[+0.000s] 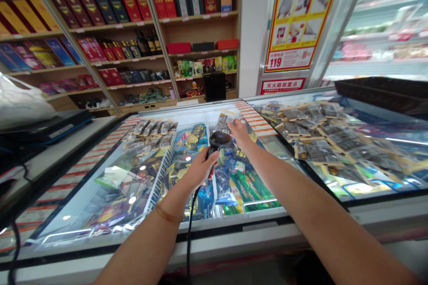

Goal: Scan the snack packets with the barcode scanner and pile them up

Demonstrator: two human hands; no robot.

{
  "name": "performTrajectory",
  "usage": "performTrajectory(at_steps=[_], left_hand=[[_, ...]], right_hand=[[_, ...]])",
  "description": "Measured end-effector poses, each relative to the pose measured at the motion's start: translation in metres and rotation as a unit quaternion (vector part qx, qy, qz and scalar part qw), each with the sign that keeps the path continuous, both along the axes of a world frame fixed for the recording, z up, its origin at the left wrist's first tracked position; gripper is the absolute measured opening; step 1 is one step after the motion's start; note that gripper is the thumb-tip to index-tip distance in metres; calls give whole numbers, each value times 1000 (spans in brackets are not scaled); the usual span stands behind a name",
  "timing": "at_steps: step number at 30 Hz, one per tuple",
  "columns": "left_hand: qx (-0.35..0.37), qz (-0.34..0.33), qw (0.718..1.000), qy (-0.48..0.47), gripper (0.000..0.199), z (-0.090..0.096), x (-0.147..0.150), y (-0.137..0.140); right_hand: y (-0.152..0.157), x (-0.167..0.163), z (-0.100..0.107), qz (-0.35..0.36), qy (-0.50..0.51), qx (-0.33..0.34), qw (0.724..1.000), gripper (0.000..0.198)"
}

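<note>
My left hand [200, 167] is wrapped round the handle of a black barcode scanner [220, 139], whose cable [189, 236] runs down past the front edge of the freezer. Just beyond the scanner's head, my right hand [239, 130] pinches the edge of a small clear packet with dark contents [222, 123]. Both hands are above the glass top of the chest freezer. Through the glass under them show blue bags [190, 136] and green packs [249, 185]. The fingertips of my right hand are small and partly hard to make out.
Similar packets lie in rows on the glass at left [155, 128] and in a spread at right [317, 127]. A dark tray [384, 93] rests at the far right. Shelves of boxes [200, 15] stand behind. A white plastic bag [23, 102] sits at the left.
</note>
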State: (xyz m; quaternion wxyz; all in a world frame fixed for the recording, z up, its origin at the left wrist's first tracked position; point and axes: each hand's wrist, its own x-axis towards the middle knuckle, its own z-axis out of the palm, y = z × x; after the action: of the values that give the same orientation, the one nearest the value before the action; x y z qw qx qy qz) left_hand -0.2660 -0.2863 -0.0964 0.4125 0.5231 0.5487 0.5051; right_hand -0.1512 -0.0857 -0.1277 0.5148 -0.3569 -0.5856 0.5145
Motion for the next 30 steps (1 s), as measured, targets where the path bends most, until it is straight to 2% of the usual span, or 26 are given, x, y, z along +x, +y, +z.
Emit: performTrajectory(at_steps=[5, 8, 11, 15, 18, 23, 27, 30], left_hand=[[-4, 9, 1000, -11, 58, -8, -1, 5], [-4, 41, 999, -30, 57, -5, -1, 7], [-20, 112, 991, -68, 53, 11, -8, 3], [-23, 198, 975, -97, 48, 39, -38, -14], [-1, 266, 961, -82, 43, 52, -78, -38], [-12, 384, 920, -72, 36, 60, -144, -90], [-23, 449, 891, -62, 28, 63, -178, -125], [-15, 467, 882, -67, 27, 63, -189, -140]], right_hand=[[5, -2, -6, 4, -1, 2, 1000, 43], [4, -1, -6, -10, -13, 13, 1000, 43], [0, 0, -3, -26, -54, 8, 998, 35], [-10, -12, 12, 8, -111, -23, 993, 19], [-24, -44, 29, 85, -76, -86, 990, 16], [-63, -134, 52, 224, -74, -154, 960, 20], [-96, -200, 59, 255, -76, -187, 946, 23], [-110, -224, 57, 245, -40, -208, 946, 23]])
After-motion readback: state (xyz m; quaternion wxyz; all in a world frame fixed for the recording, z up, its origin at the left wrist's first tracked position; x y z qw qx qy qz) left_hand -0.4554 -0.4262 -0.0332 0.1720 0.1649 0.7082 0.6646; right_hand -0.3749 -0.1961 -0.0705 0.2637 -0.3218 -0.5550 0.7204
